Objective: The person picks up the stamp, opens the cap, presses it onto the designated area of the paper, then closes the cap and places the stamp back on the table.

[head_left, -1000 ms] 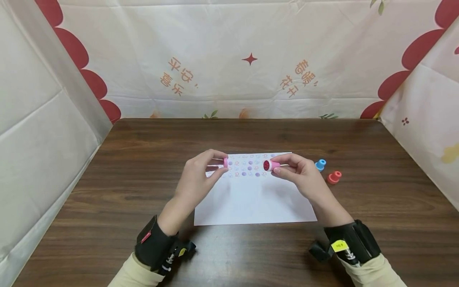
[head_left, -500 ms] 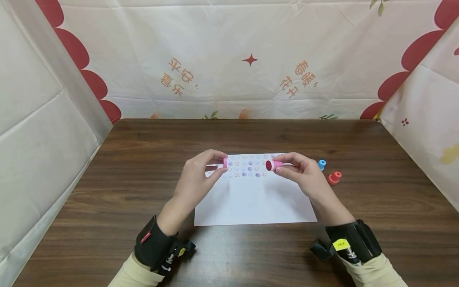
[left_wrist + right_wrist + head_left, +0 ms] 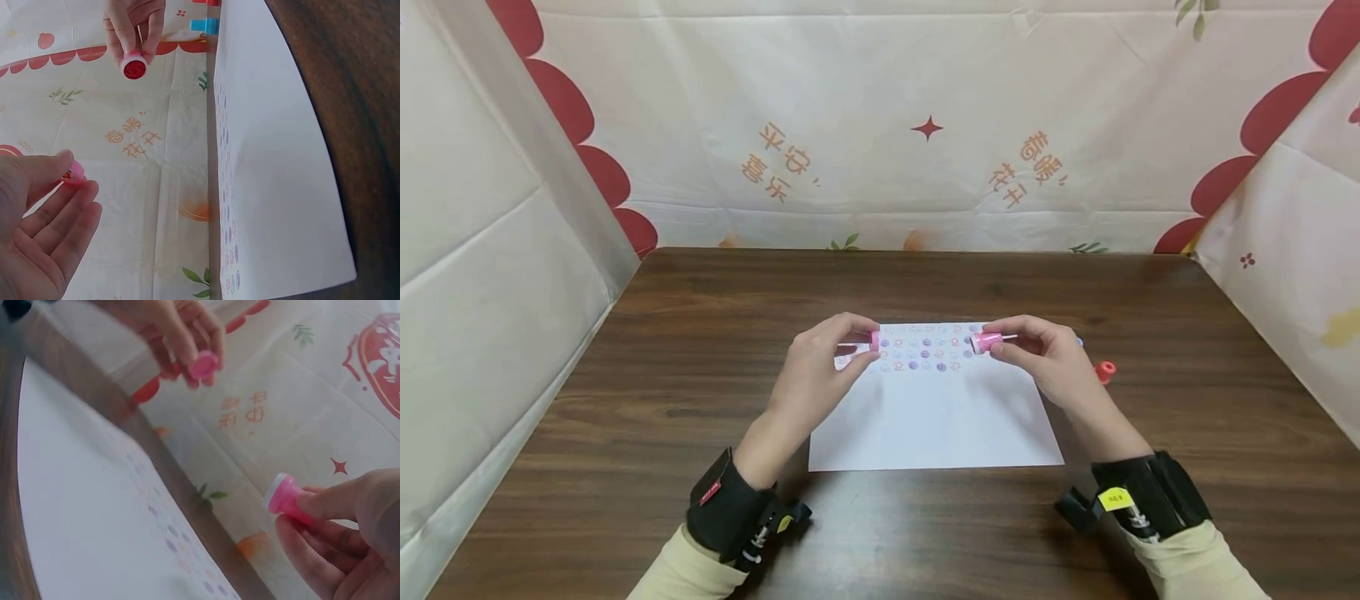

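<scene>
Toward the right edge of the worktop, the right hand, gripping the pink stamp, is drawing away from the pink cap the left hand is pinching, leaving the stamp uncapped.

A pink stamp — red face bare — is held apart from its cap

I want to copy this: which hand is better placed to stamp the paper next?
Probably the right hand: it holds the pink stamp, with its red face uncovered. The left hand pinches just a small pink cap.
</scene>
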The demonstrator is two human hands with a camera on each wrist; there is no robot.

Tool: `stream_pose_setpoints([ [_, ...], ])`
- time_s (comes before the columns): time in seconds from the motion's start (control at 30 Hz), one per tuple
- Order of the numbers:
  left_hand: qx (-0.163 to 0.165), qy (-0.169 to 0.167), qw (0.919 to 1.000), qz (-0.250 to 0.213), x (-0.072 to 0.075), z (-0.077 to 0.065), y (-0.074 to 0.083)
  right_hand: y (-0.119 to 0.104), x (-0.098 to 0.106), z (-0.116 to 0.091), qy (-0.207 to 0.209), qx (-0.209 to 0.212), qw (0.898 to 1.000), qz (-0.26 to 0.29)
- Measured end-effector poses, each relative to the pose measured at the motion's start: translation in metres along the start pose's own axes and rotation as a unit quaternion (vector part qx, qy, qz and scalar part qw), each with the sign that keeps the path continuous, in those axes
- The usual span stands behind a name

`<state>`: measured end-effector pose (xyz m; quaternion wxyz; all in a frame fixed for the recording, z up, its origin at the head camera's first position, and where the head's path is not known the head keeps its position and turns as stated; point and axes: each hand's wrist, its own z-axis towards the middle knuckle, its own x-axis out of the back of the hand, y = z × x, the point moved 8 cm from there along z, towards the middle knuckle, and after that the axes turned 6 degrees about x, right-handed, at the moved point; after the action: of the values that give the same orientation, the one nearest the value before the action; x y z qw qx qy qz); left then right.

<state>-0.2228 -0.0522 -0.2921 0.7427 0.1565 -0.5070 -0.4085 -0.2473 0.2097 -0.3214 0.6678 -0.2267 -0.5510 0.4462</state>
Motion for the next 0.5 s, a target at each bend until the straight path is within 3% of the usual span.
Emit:
stream_pose_setpoints([
  [0.2,0.002,0.001,0.9999,0.012,0.000,-0.001,0.000,-0.008,-0.004,0.011,-0.020,0.040,0.990,-0.131],
  [0.5,0.001,0.003,0.9998,0.019,0.000,0.000,0.002,-0.011,-0.020,0.021,-0.076,0.045,0.972,-0.219],
])
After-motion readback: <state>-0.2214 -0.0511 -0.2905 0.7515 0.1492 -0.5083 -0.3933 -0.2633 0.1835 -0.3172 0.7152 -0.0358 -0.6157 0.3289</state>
